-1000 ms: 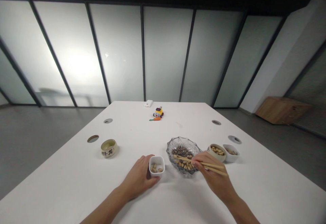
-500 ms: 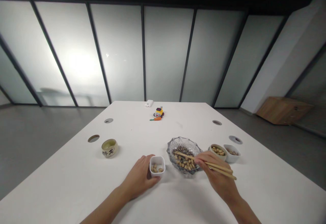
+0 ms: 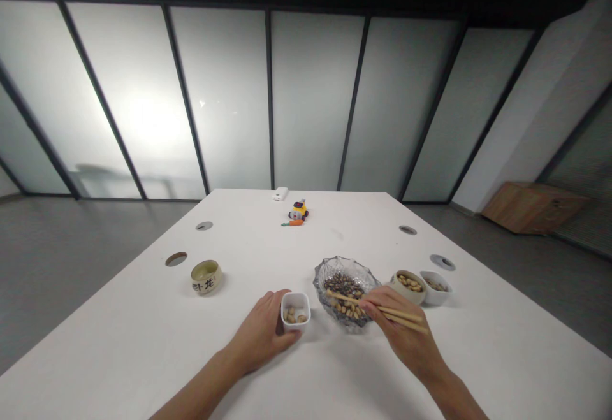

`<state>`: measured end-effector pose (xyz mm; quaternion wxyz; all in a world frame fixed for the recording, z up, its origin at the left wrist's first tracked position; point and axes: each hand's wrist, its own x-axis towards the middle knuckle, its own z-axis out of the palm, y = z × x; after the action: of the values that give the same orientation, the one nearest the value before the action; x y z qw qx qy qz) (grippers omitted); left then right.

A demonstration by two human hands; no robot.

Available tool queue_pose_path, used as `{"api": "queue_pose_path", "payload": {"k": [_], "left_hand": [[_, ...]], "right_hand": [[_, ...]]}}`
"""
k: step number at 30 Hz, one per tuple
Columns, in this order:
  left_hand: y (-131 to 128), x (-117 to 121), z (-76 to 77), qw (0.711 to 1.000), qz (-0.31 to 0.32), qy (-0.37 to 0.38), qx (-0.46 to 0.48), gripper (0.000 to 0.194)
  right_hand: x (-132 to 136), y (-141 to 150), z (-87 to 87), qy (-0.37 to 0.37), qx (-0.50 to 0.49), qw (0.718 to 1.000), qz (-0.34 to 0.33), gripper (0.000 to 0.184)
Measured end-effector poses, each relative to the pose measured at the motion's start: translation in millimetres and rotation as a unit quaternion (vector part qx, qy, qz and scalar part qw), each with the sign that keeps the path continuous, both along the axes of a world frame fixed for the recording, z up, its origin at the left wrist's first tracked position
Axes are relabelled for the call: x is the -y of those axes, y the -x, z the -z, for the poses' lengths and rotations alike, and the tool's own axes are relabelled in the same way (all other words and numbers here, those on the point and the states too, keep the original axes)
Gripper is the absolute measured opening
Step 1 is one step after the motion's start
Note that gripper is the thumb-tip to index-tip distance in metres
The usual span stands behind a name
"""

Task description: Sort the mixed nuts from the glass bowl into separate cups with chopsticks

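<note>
My left hand (image 3: 262,331) is wrapped round a small white square cup (image 3: 295,327) that stands on the table and has a few pale nuts in its bottom. My right hand (image 3: 404,327) grips a pair of wooden chopsticks (image 3: 401,318). Their tips lie over the left part of a clear glass bowl (image 3: 326,305) with a wavy rim. Dark seeds fill the back of this bowl, and pale nuts, perhaps pistachios, lie toward its front. Whether the tips pinch a nut is too small to tell.
Right of the glass bowl, a ceramic bowl (image 3: 399,289) of pale nuts stands beside a white dish (image 3: 437,297) of dark seeds. A green ceramic bowl (image 3: 206,280) is on the left. Farther back lie a toy car (image 3: 299,211), a toy carrot (image 3: 295,223) and a white device (image 3: 280,194).
My right hand and the chopsticks have shifted slightly left and toward me over the glass bowl. My left hand and the white cup have stayed in place.
</note>
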<state>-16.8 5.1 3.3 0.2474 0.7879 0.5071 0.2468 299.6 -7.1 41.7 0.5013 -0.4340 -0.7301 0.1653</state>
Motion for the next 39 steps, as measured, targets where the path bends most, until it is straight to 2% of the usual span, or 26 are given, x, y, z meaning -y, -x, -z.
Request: {"api": "queue_pose_path", "payload": {"k": [6, 11, 15, 17, 22, 30, 39], "left_hand": [[-1, -1, -2.6, 1.000, 0.001, 0.004, -0.004, 0.053], [-1, 0, -4.5, 1.000, 0.003, 0.006, -0.001, 0.053], [0, 0, -1.1, 1.000, -0.003, -0.004, -0.005, 0.056], [1, -1, 0.7, 1.000, -0.004, -0.005, -0.004, 0.058], [1, -1, 1.8, 1.000, -0.005, -0.004, -0.001, 0.058], [1, -1, 1.6, 1.000, -0.003, -0.003, 0.003, 0.059], [1, -2, 3.5, 1.000, 0.000, 0.003, 0.004, 0.061]], "right_hand": [[5, 8, -1.2, -0.121, -0.043, 0.989, 0.067, 0.022], [16, 28, -2.7, -0.146, -0.062, 0.987, 0.016, 0.022], [14, 20, -6.4, -0.159, -0.033, 0.981, 0.101, 0.027], [9, 12, -7.5, -0.157, 0.000, 0.979, 0.129, 0.029], [0, 4, -5.0, -0.116, 0.035, 0.984, 0.133, 0.038], [0, 6, 0.2, -0.041, 0.020, 0.994, 0.102, 0.040], [1, 5, -1.6, -0.016, 0.004, 0.997, 0.078, 0.036]]}}
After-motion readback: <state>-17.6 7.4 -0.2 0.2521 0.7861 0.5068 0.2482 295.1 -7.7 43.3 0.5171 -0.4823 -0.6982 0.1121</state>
